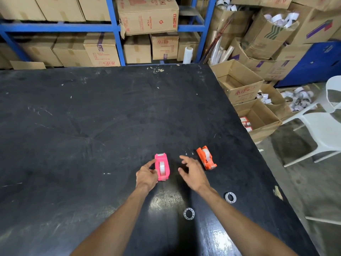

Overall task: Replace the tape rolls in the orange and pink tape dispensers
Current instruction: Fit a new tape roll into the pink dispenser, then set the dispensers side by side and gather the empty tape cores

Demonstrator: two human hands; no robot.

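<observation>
Toward the near right of the black worktop (73,126), the pink dispenser (162,167) lies lengthwise front to back, left hand (146,175) gripping its side. The right hand (192,172) hovers open, empty, beside the orange dispenser (206,157), angled leftward. A far box (147,14) reads "STRETCH FILM".

Two bare forearms enter from the bottom edge of the frame and narrow toward the lower centre, each ending in a bare hand: the left hand (146,176) and the right hand (193,171). No sleeve, glove, watch or band shows anywhere along either arm up to the frame's bottom edge. The right hand's fingertips are blurred, so rings there cannot be ruled on.
</observation>
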